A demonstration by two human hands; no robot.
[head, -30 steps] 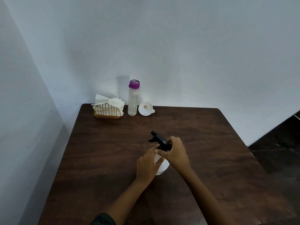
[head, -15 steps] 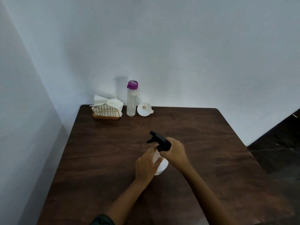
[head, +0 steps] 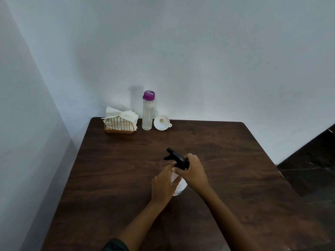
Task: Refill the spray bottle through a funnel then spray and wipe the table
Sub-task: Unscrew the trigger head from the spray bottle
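Note:
A white spray bottle (head: pixel 178 187) with a black trigger head (head: pixel 176 157) stands upright in the middle of the dark wooden table (head: pixel 108 178). My left hand (head: pixel 163 185) wraps the bottle's white body. My right hand (head: pixel 194 172) grips the black head at its collar, with the nozzle pointing away to the left. At the table's far edge stand a clear water bottle with a purple cap (head: pixel 148 111) and, just to its right, a white funnel (head: pixel 161 122) lying tilted on the table.
A gold wire holder with white paper napkins (head: pixel 120 120) sits at the far left corner, beside the water bottle. White walls close off the table's far and left sides. A dark floor (head: pixel 311 160) lies beyond the right edge.
Both hands stay on the spray bottle. The black head has turned slightly under my right hand, and the view has shifted a little.

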